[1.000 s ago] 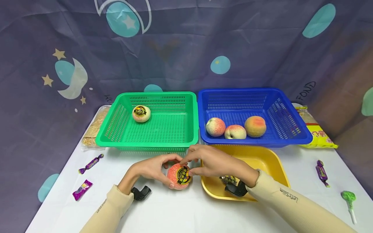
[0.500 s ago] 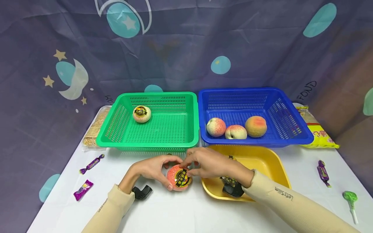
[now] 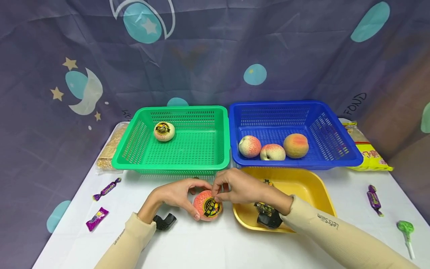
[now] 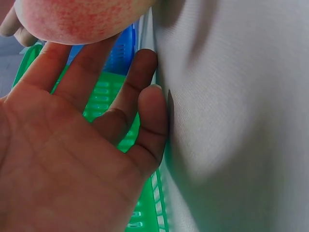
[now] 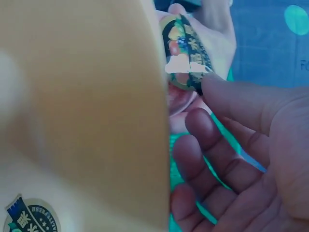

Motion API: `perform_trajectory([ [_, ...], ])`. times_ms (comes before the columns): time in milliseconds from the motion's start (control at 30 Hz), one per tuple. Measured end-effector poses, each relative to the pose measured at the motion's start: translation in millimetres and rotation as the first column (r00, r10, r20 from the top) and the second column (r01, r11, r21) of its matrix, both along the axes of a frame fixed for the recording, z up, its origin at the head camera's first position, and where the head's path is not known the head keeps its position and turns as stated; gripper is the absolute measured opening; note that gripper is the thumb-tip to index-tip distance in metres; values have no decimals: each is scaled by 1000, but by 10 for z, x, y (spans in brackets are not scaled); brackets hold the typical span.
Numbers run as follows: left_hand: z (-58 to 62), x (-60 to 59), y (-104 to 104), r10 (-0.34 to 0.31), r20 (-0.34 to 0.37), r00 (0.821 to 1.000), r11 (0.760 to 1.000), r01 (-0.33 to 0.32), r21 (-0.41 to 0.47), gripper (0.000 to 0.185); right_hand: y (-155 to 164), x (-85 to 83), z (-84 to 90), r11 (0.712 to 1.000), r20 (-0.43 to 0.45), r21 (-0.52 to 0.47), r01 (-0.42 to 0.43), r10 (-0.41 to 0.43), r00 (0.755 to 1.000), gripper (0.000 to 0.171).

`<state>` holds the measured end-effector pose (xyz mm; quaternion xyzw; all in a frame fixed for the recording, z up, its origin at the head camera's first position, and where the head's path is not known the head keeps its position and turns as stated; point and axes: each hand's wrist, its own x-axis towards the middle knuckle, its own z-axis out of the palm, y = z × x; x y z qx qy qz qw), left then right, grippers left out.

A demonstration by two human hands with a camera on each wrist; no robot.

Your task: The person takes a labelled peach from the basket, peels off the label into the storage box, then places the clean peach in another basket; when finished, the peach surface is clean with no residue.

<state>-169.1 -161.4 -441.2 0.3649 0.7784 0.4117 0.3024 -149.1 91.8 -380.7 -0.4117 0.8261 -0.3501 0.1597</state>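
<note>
Here the peach (image 3: 205, 204) rests on the tabletop (image 3: 215, 246) before the green basket (image 3: 174, 138), cradled by the left hand (image 3: 176, 194); the right hand (image 3: 235, 186) pinches its sticker (image 3: 211, 207). It probably feels light, round and roll-prone, so steady its sides.

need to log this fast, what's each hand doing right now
Left hand: grips the peach on the table.
Right hand: pinches the sticker on that peach.
</note>
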Motion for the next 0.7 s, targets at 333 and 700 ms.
perform_trajectory([
  [333,-8,13,-25,26,7,1000,999,-26,21,78,56,69,158,998,-33,55,-40,42,999,11],
  [700,8,10,-35,16,23,1000,1000,-17,16,76,486,61,331,995,35,-50,86,-84,996,11],
])
